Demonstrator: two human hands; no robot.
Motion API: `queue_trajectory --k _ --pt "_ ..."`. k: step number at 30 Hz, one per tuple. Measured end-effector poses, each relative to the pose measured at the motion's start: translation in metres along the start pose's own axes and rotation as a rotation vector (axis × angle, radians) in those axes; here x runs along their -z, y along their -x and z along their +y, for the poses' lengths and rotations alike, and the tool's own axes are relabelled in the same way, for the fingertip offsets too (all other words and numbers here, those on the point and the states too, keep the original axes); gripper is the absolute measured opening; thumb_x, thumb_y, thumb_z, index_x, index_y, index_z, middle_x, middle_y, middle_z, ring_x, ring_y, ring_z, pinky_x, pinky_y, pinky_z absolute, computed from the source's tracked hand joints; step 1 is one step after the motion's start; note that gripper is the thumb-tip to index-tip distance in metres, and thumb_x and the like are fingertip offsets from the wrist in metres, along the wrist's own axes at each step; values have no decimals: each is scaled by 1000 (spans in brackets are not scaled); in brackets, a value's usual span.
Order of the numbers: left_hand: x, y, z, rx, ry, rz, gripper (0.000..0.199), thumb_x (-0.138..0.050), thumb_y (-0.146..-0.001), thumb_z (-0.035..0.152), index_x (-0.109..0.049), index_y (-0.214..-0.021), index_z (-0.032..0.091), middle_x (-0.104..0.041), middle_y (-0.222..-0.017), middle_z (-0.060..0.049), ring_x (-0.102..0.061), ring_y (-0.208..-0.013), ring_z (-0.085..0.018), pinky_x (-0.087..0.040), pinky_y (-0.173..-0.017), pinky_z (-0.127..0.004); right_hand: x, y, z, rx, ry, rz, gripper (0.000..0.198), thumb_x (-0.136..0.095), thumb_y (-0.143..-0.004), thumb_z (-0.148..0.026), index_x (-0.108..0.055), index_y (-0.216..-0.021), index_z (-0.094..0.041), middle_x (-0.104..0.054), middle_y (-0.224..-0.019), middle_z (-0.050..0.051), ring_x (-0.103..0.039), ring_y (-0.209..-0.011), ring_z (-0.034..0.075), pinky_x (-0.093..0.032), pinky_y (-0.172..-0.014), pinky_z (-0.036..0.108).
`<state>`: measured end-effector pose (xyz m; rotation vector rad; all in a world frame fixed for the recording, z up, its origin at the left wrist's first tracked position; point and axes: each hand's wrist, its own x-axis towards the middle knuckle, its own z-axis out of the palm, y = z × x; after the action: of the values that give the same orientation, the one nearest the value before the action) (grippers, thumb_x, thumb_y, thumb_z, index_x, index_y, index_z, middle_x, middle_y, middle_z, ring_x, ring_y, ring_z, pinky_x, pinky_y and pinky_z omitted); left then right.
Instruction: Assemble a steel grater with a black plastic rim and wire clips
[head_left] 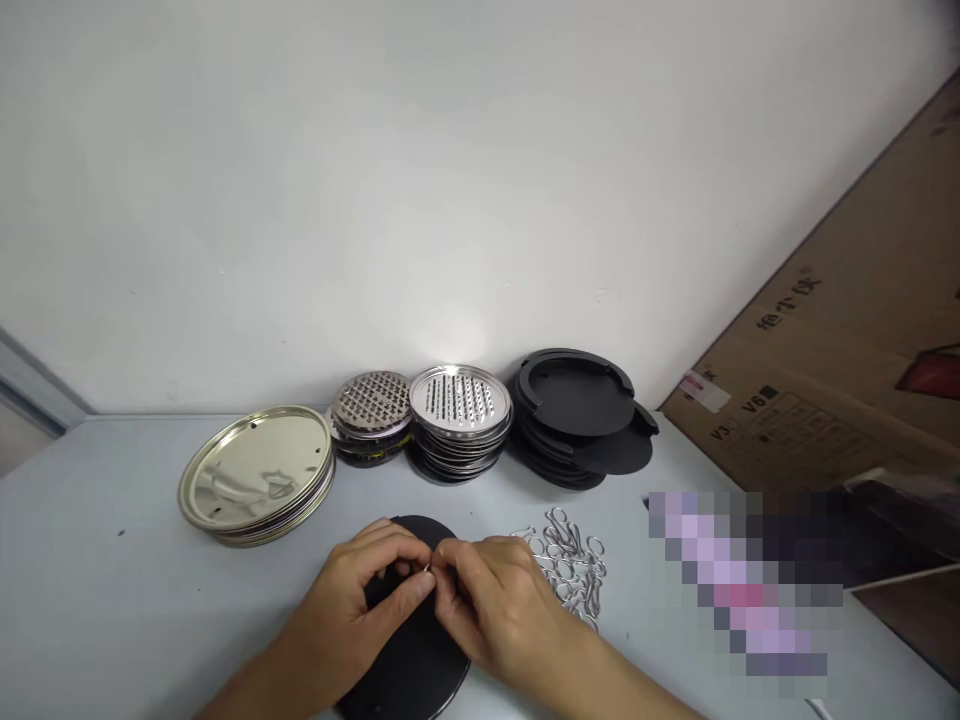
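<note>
My left hand (367, 590) and my right hand (502, 600) meet fingertip to fingertip over a round black disc (420, 660) near the table's front edge. Both are closed in a pinch. A tiny bit of shiny metal shows between the fingertips, mostly hidden, so I cannot make out its kind. Just beyond my right hand lies a loose heap of bent wire hooks with ring ends (562, 560). The disc lies partly under both hands.
Behind the hands stand stacks of gold-coloured round lids (262, 460), perforated grater discs (371, 405), silver-rimmed grater discs (459, 400) and black round plates with raised rims (577, 395). A cardboard box (810, 380) leans at right, near a blurred-out patch. A white wall closes the back.
</note>
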<state>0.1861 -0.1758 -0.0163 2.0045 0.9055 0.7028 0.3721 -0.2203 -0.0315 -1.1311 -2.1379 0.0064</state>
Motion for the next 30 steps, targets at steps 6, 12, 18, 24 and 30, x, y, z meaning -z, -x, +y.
queue_trajectory --k 6,12,18,24,30 --pt "2 1 -12 102 2 58 21 -58 -92 38 -74 -87 27 -67 -76 1 -60 -70 -15 -49 -67 -25 9 -4 7 -95 -128 33 10 -53 -95 -19 -59 -103 -18 -64 -70 0 -57 -57 12 -42 -58 25" --pt "10 7 -20 148 -59 187 23 -59 -90 45 -70 -81 26 -67 -75 1 -60 -71 -17 -51 -70 -26 53 0 57 -429 -116 -210 16 -56 -85 -10 -67 -90 -21 -66 -84 2 -60 -78 16 -45 -70 26" --pt "11 7 -21 104 -102 201 24 -58 -91 43 -66 -79 24 -69 -83 -1 -59 -72 -17 -52 -70 -25 63 11 82 -537 -27 -452 29 -56 -71 -1 -71 -87 -20 -67 -90 3 -60 -80 17 -43 -72 26" --pt "8 7 -22 117 -58 196 21 -59 -91 43 -67 -82 25 -70 -86 -1 -61 -74 -17 -54 -63 -22 56 11 79 -538 -2 -481 32 -55 -66 1 -70 -84 -20 -67 -87 2 -59 -79 17 -40 -71 25" --pt "9 8 -22 148 -28 192 23 -59 -91 45 -68 -84 25 -71 -93 -3 -61 -77 -18 -54 -55 -21 55 9 78 -554 39 -506 28 -54 -65 0 -68 -80 -20 -67 -82 2 -56 -73 16 -35 -65 24"
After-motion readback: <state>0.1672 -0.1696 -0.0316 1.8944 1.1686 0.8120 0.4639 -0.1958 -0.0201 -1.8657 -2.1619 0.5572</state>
